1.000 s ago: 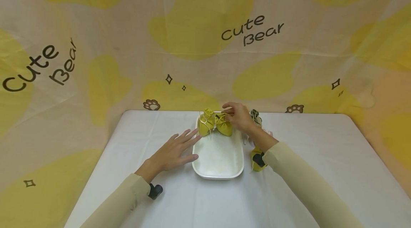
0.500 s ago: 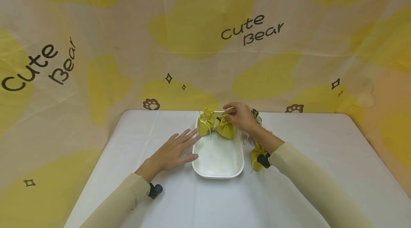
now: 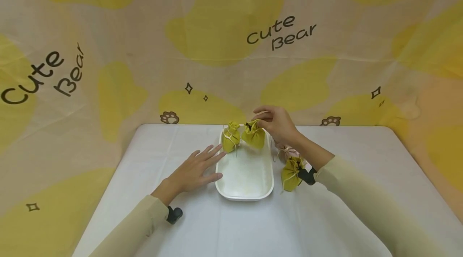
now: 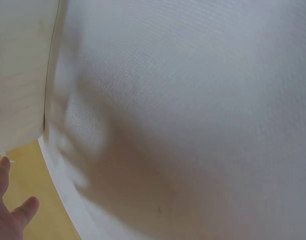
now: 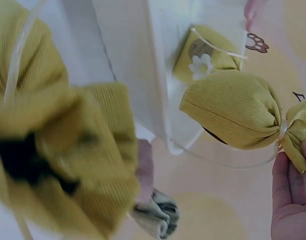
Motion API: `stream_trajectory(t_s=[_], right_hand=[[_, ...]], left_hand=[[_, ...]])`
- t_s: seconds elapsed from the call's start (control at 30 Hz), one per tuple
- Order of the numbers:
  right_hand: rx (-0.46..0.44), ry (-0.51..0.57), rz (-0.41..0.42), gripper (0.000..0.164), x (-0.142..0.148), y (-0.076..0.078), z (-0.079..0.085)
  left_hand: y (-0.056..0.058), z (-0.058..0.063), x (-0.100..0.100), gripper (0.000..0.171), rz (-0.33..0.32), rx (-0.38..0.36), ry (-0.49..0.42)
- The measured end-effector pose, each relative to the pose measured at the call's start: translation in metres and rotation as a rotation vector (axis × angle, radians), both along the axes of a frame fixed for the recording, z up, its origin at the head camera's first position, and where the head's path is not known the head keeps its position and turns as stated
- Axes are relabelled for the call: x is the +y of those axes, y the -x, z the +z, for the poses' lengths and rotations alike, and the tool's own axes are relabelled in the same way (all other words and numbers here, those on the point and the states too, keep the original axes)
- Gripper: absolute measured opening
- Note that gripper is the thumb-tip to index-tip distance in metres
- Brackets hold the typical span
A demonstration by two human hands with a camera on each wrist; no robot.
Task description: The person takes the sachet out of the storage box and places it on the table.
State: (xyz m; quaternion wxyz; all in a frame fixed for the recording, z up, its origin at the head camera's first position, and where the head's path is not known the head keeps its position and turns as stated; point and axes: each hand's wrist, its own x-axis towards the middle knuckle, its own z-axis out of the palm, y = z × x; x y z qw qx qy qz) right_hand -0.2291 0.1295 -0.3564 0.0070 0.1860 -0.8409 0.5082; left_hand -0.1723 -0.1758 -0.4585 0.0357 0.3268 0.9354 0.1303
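My right hand (image 3: 281, 125) pinches the gathered neck of a yellow-green drawstring pouch (image 3: 254, 137) at the far end of a white tray (image 3: 246, 180). In the right wrist view the pouch (image 5: 233, 109) hangs sideways from my fingertips, a pale cord trailing from its neck. Another yellow-green pouch (image 3: 230, 139), bearing a white flower (image 5: 200, 66), stands in the tray's far left corner. My left hand (image 3: 197, 171) lies with spread, straight fingers at the tray's left rim. Its fingertips (image 4: 4, 162) show at the corner of the left wrist view.
Right of the tray stands a third yellow-green pouch (image 3: 291, 176), with a pink pouch (image 3: 287, 150) behind it. A grey-green pouch (image 5: 160, 217) shows in the right wrist view, hidden behind my right arm from above. A printed cloth wall (image 3: 217, 27) rises behind the white table.
My right hand has lifted the pouch by its neck and moved slightly up and right. The pouch first swung toward me, then rose. The left hand has stayed put.
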Motion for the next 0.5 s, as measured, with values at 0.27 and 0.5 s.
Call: stream_trajectory(t_s=[0.27,0.5], right_hand=[[0.017,-0.008,-0.002,0.031,0.016,-0.001,0.017],[0.022,-0.024,-0.055,0.033,0.042,-0.002,0.018]], left_hand=[[-0.001,0.001,0.0,0.074,0.001,0.013,-0.005],[-0.001,-0.002,-0.001,0.073,-0.001,0.021,-0.001]])
